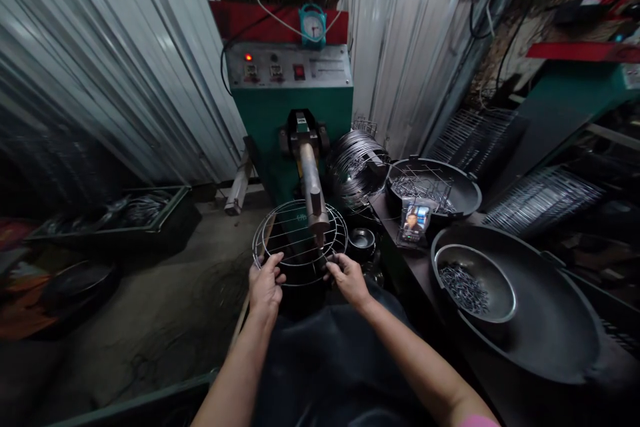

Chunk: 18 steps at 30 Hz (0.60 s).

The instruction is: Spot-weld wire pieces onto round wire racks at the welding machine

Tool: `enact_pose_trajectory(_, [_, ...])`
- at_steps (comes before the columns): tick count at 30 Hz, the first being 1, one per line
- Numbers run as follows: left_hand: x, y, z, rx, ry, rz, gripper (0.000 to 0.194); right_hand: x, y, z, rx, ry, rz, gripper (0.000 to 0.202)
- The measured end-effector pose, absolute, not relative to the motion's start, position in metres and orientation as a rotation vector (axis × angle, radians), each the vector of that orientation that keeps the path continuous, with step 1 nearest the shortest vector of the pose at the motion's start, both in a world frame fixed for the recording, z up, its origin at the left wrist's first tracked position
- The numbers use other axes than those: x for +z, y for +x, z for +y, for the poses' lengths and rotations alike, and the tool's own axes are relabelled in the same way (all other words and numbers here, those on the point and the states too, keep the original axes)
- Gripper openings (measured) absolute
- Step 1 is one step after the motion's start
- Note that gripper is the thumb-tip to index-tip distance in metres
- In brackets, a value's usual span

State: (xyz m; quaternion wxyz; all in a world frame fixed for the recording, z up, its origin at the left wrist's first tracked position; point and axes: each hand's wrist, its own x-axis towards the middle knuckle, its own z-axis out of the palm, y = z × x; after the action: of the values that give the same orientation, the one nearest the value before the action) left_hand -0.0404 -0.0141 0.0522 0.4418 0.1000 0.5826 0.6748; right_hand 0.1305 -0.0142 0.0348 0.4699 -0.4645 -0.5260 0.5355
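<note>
A round wire rack [293,233] with parallel bars is held below the metal arm [311,180] of a green machine [260,120]. My left hand [267,283] is closed on the rack's near left rim, the thumb lying over the wire. At the near right rim, my right hand [347,278] pinches with thumb and fingers; whether it grips the rim or a small part against it is too dark to tell. The arm's tip hangs over the right part of the rack, close to my right fingers.
A large black pan [545,307] holds a bowl [507,280] of small metal pieces at the right. Behind it are another pan [465,193] and stacked wire grids [550,197]. A coil of wire [355,167] stands beside the machine; a green bin [170,213] is left.
</note>
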Motion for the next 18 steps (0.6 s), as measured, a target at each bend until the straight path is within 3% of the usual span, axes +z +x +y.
enact_pose_trajectory(18, [0.060, -0.037, -0.005, 1.639, 0.085, 1.486, 0.048, 0.043, 0.125, 0.005, 1.305, -1.077, -1.320, 0.015])
